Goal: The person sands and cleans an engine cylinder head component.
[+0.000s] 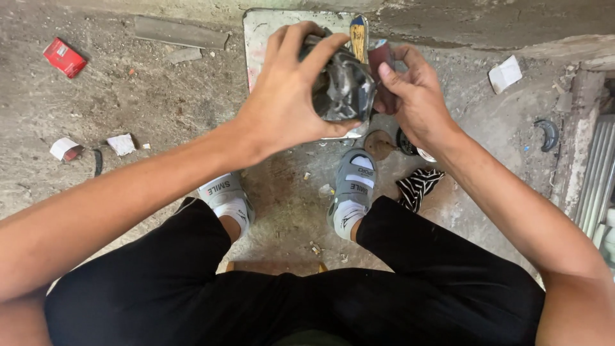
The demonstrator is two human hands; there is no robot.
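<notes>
My left hand [291, 96] grips a dark, shiny metal part [346, 90] from above and holds it up in front of me. My right hand [416, 99] pinches a small reddish-brown piece, like folded sandpaper [382, 61], against the right side of that metal part. Both hands are over a pale flat board [259, 38] lying on the ground, with a yellow-and-blue handled tool [359, 35] on it.
I sit with black trousers and grey sandals [354, 186] on a dirty concrete floor. A red packet [64, 57] lies far left, paper scraps [505, 74] around, a striped cloth [418, 186] by my right foot, a round tin [379, 142], metal bars [596, 186] at right.
</notes>
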